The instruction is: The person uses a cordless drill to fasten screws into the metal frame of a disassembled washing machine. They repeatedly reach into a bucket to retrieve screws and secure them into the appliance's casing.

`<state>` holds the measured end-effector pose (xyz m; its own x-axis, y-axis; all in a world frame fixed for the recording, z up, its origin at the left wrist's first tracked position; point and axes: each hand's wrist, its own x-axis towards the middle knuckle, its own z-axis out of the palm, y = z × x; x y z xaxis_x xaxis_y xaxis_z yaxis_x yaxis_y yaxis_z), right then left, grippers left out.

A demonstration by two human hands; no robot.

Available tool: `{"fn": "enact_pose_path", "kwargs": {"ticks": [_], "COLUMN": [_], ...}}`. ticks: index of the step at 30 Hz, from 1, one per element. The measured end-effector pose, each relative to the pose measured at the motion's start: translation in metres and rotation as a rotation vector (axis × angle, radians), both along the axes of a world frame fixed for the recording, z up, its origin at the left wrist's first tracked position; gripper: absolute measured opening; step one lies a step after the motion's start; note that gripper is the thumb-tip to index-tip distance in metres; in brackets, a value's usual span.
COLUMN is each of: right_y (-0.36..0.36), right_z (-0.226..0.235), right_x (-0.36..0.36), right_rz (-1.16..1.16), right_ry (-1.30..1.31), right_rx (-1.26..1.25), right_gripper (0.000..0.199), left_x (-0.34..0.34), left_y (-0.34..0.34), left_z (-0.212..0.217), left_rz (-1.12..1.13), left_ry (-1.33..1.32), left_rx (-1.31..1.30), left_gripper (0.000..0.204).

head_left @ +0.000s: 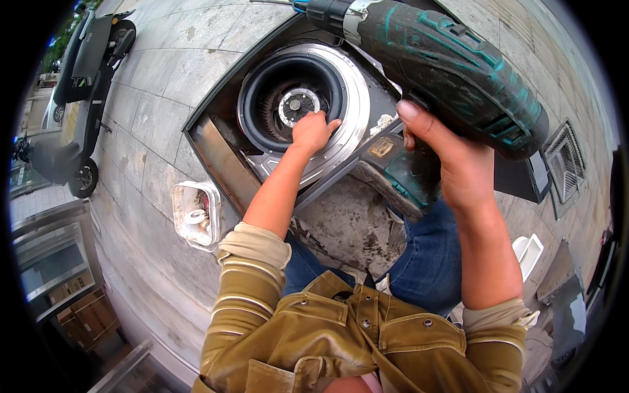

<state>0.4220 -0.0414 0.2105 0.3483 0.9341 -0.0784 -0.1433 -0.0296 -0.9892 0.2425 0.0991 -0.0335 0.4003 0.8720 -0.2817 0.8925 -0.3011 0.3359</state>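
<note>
My right hand [462, 164] is wrapped around the grip of a worn black-and-teal cordless drill [458, 82]. The drill is raised above the right side of a dark metal box, its nose pointing to the upper left. Inside that box sits a round blower housing with a broad silver ring [357, 98] and a black inner collar [247, 111]. At the centre is a fan wheel with a pale round hub [286, 108]. My left hand [310, 134] reaches over the collar beside the hub, thumb spread toward the ring. Its fingertips are partly hidden, and nothing shows in its grasp.
A white plastic tub [178, 209] with small items stands left of the box. Further left is a dark scooter [92, 98]. On the right lie a black box [514, 175], a metal grate [567, 160] and a white tray [528, 254]. Cardboard boxes [92, 318] sit at lower left.
</note>
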Motion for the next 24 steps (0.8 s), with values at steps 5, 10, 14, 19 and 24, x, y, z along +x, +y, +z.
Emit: {"fn": "enact_pose_path", "kwargs": {"ticks": [5, 10, 14, 19, 24], "right_y": [-0.005, -0.014, -0.013, -0.019, -0.022], "right_z": [0.001, -0.002, 0.001, -0.01, -0.01], "right_x": [0.001, 0.013, 0.001, -0.005, -0.015], "right_rz": [0.088, 0.27, 0.332, 0.443, 0.515], "right_ry": [-0.082, -0.336, -0.335, -0.231, -0.162], "right_rx": [-0.135, -0.158, -0.3, -0.338, -0.414], "right_gripper": [0.022, 0.03, 0.028, 0.04, 0.044], "left_x": [-0.041, -0.113, -0.139, -0.163, -0.181], "left_y": [-0.008, -0.042, -0.072, -0.088, -0.102], "left_z": [0.026, 0.042, 0.044, 0.042, 0.057], "left_rz": [0.261, 0.64, 0.897, 0.971, 1.022], "left_ry": [-0.275, -0.937, -1.62, -1.907, -1.963], "left_rx": [0.047, -0.476, -0.77, -0.68, -0.591], "left_gripper": [0.041, 0.02, 0.02, 0.019, 0.015]}}
